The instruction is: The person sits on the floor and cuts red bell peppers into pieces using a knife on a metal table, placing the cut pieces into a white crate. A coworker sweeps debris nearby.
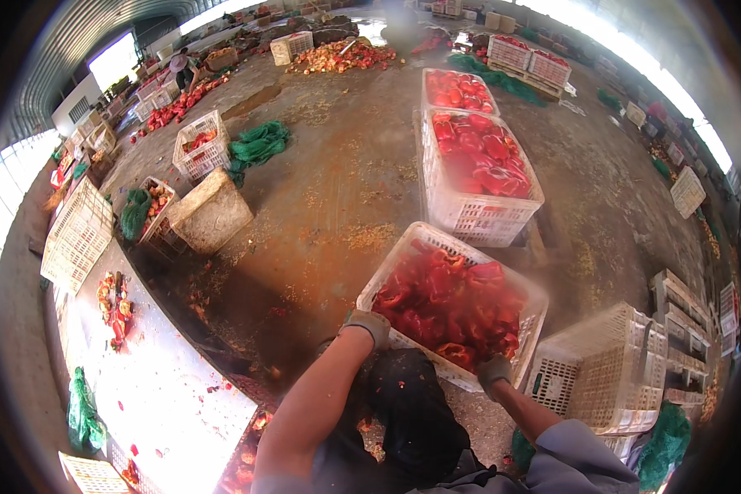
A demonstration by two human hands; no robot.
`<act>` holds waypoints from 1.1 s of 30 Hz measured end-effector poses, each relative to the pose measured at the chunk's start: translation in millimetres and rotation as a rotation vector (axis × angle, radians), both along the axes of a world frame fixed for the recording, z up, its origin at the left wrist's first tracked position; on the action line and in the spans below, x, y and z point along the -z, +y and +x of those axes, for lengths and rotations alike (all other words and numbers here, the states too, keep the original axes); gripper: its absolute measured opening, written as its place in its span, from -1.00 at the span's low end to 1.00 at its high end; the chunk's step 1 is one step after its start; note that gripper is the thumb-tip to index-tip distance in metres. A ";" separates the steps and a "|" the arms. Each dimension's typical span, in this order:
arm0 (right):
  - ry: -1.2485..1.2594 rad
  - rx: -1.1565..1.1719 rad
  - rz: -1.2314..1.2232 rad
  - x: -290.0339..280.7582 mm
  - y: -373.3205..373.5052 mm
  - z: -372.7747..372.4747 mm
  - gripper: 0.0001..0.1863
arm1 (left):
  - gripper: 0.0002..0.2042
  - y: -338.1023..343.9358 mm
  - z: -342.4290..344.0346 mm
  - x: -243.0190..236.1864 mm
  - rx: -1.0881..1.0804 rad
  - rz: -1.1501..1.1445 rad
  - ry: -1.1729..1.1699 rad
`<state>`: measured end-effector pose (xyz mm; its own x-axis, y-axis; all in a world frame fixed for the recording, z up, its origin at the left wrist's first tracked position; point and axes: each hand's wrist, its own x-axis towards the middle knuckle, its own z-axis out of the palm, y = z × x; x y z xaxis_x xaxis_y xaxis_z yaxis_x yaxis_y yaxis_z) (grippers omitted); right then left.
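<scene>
A white plastic crate (535, 329) full of red bell pepper pieces (449, 300) is in front of my legs, tilted at an angle. At its near left corner, my left hand (370, 327), in a grey glove, grips the rim. My right hand (495, 373), gloved too, holds the near rim toward the right, close to the peppers. The fingers of both hands are partly hidden by the crate's edge. Just beyond stands another white crate (490, 221) heaped with red peppers, with a third filled crate (459, 92) behind it.
To my left is a pale metal table (165, 387) with pepper scraps and a green net (84, 416). Stacked white crates (605, 362) stand at my right, near pallets (681, 317). A foam box (210, 212) sits left on the wet floor. A person (183, 70) crouches far left.
</scene>
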<state>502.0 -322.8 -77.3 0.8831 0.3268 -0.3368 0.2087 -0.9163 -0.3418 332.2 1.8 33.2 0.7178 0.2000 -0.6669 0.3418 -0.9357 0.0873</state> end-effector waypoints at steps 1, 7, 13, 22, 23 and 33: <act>0.003 -0.008 0.003 0.0 0.8 -0.5 -0.55 | -0.36 0.2 -1.2 0.1 0.001 0.005 0.000; 0.024 -0.006 0.018 -8.1 3.6 -2.7 -0.57 | -0.28 -0.9 -0.4 -10.1 -0.002 -0.004 0.052; 0.002 -0.015 0.020 -4.0 1.9 -1.3 -0.57 | -0.25 -1.0 0.2 -8.1 -0.011 -0.019 0.037; 0.057 -0.006 -0.011 2.4 0.2 2.3 -0.53 | -0.41 -1.7 -2.7 -4.0 -0.060 0.001 -0.003; 0.056 -0.003 -0.019 3.3 1.7 2.1 -0.53 | -0.41 -0.6 -3.6 -1.5 -0.049 0.015 -0.010; -0.003 0.027 -0.007 7.0 1.4 0.5 -0.55 | -0.49 -0.1 0.9 -3.9 -0.062 -0.004 0.042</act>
